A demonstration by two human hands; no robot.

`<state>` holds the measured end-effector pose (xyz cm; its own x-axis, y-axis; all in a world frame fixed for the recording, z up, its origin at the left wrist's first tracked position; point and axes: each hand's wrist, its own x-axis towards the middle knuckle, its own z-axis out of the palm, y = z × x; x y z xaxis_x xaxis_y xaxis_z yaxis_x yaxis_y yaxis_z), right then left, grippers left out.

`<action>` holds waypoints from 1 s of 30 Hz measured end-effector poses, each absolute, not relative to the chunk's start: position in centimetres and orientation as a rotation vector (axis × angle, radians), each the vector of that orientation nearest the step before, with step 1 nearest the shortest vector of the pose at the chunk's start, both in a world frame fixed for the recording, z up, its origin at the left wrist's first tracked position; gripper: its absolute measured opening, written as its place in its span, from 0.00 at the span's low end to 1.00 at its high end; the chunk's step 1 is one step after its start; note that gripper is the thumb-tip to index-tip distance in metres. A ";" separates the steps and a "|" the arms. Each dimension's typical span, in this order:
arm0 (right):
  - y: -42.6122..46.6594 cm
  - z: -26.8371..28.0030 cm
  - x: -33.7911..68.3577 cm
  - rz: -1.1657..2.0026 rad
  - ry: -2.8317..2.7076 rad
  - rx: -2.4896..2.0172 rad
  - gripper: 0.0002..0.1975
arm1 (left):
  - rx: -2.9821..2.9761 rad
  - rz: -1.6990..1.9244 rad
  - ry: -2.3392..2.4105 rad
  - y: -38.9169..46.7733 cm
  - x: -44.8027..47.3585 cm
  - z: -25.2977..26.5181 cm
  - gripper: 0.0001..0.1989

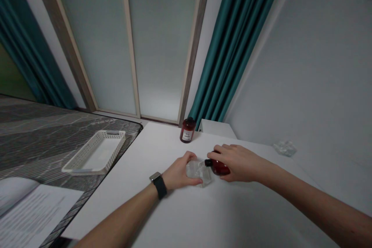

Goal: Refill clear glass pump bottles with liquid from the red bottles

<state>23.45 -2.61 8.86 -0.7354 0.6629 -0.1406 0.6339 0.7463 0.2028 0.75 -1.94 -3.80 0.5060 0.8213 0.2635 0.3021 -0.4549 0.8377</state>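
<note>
My left hand (181,172), with a dark watch on the wrist, is wrapped around a clear, see-through container (200,170) low over the white table. Whether it is glass or plastic I cannot tell. My right hand (236,161) grips a dark reddish-brown bottle (219,167) from above. The bottle lies tilted on its side, its black top (208,162) pointing left at the container. Whether that top is capped is too small to tell. Behind both hands a second reddish-brown bottle (187,131) with a white label stands upright.
The white table (157,143) carries a crumpled clear plastic piece (285,148) at its right, by the wall. On a grey patterned surface to the left are a white perforated basket (95,171) and an open book (35,213). A white box-like piece (217,128) stands beyond the table's far edge.
</note>
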 end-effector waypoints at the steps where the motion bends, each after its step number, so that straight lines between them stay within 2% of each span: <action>1: -2.6 8.8 23.5 0.210 2.741 1.033 0.20 | 1.998 0.876 0.919 -1.9 0.7 -3.8 0.30; 30: -2.5 8.4 23.7 0.307 2.771 1.011 0.20 | 2.006 0.877 0.930 -2.0 0.6 -3.7 0.30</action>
<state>23.69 -2.46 8.40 -0.7539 0.6503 -0.0936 0.6140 0.7480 0.2520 0.64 -2.05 -3.69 0.5023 0.8229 0.2654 0.3136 -0.4594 0.8310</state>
